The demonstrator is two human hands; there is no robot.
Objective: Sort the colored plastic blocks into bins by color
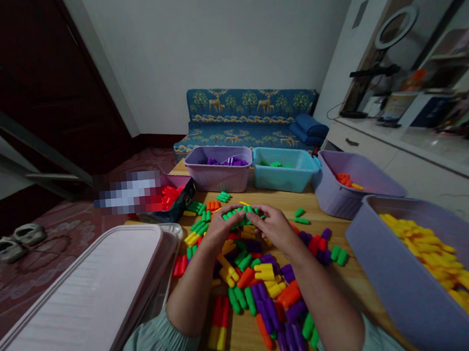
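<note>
My left hand (219, 229) and my right hand (274, 226) meet above a pile of coloured plastic pieces (263, 287) on a wooden table (349, 285). Both hands are closed around a bunch of green pieces (243, 212) held between them. Red, yellow, purple, orange and green pieces lie scattered under and around my forearms.
Bins ring the pile: a purple bin with purple pieces (218, 171), a blue bin with green pieces (285, 174), a purple bin with orange pieces (353, 188), a large purple bin of yellow pieces (392, 276), a dark box of red pieces (175, 202). A lidded pink container (82, 301) stands at left.
</note>
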